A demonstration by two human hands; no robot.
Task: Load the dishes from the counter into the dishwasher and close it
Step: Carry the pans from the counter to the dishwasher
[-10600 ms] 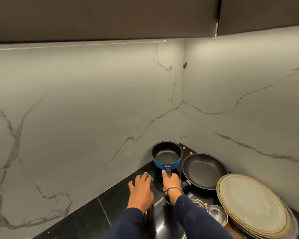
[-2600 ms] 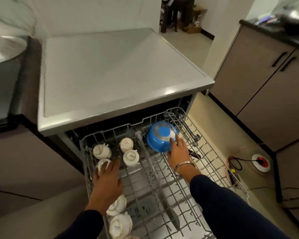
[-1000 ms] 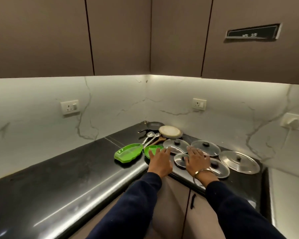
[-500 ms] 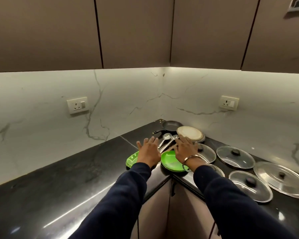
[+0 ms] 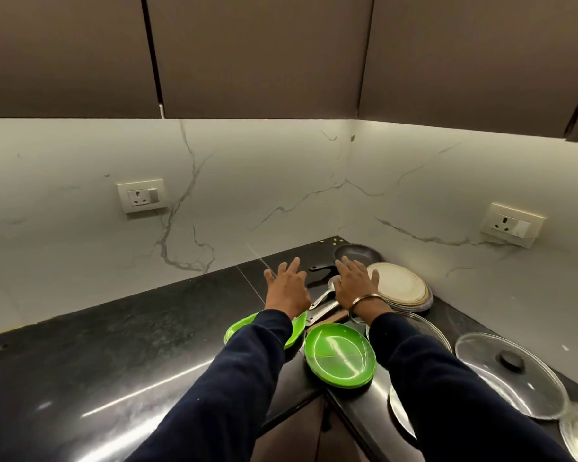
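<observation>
Reaching with fingers spread, left hand [image 5: 289,290] and right hand [image 5: 354,283] holding nothing, toward round black frying pan [image 5: 356,255] just beyond right fingertips on black stone counter [image 5: 114,355].

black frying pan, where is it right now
In the head view the black frying pan sits in the counter's back corner, just beyond the right hand and left of the stacked plates.

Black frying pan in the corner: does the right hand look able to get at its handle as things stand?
Probably yes. The right hand is open and holds nothing, stretched out just short of the black frying pan, whose handle points toward it. Nothing stands between; the spoons lie lower, beneath the hand.
</observation>
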